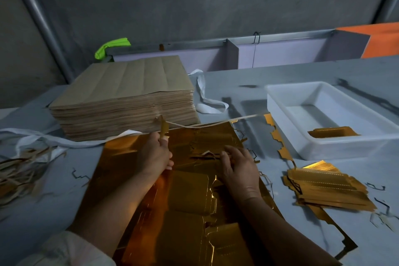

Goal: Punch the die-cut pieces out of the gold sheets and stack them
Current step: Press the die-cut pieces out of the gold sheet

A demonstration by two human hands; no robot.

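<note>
On a grey table (280, 75) under a concrete wall (194, 2), gold sheet (185, 205) front centre.
Left hand (154, 153) pinches a gold strip (163, 128); right hand (240, 168) grips the sheet's torn middle. Punched pieces (328, 185) stack right, beside a white tray (278, 103).

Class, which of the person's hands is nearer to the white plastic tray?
Right. The right hand is on the gold sheet, left of the white tray; the left hand is farther left.

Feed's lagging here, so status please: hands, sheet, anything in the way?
Left hand pinches a gold strip at the far edge of the gold sheet. Right hand grips that sheet mid-panel. Punched stack to its right; nothing blocking.
</note>
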